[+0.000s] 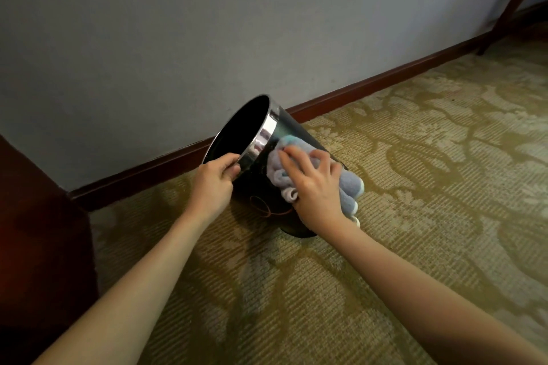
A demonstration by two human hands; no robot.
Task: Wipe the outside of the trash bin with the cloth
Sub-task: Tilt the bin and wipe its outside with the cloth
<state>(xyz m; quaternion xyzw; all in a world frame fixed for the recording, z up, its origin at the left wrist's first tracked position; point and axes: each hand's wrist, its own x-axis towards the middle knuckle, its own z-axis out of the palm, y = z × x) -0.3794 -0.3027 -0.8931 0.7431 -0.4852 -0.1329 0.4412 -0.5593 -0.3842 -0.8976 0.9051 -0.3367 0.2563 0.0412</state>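
A black round trash bin [258,187] with a shiny metal band around its rim stands tilted on the carpet, its open mouth leaning toward the upper left. My left hand [214,181] grips the near edge of the rim, thumb outside and fingers over the lip. A crumpled pale blue cloth [350,187] lies pressed against the bin's outer side. My right hand [314,187] is spread flat over the cloth, holding it against the bin wall. The bin's base touches the floor under my right wrist.
The floor is a yellow-green patterned carpet [415,157]. A grey wall with a dark red baseboard [370,83] runs just behind the bin. Dark wooden furniture [35,231] stands at the left edge, and a wooden leg [510,0] slants at the top right.
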